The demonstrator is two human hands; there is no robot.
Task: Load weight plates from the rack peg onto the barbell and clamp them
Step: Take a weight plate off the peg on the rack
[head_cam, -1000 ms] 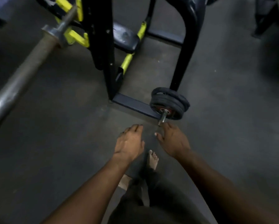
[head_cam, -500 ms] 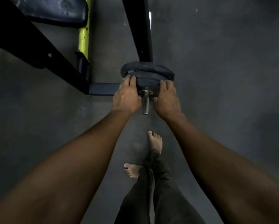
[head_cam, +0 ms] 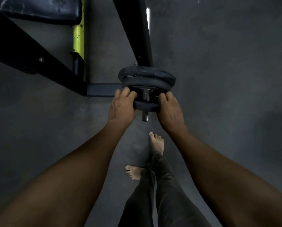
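A steel rack peg (head_cam: 144, 115) sticks out towards me from the black rack upright (head_cam: 141, 38). Black weight plates (head_cam: 146, 77) hang on it. The front plate (head_cam: 146, 106) has slid partway along the peg, apart from the two behind it. My left hand (head_cam: 121, 106) grips its left rim and my right hand (head_cam: 169, 108) grips its right rim. The peg's tip shows below the front plate. The barbell is out of view.
The black rack frame (head_cam: 30, 51) and its base bar (head_cam: 102, 90) lie to the left, with a yellow post (head_cam: 79, 40) and a dark bench pad (head_cam: 42, 9) behind. My bare feet (head_cam: 156, 142) stand on the grey floor below the peg.
I leaned in over the peg, and both hands went from the floor side to the plate's rims. The front plate has since slid towards me, away from the other plates.
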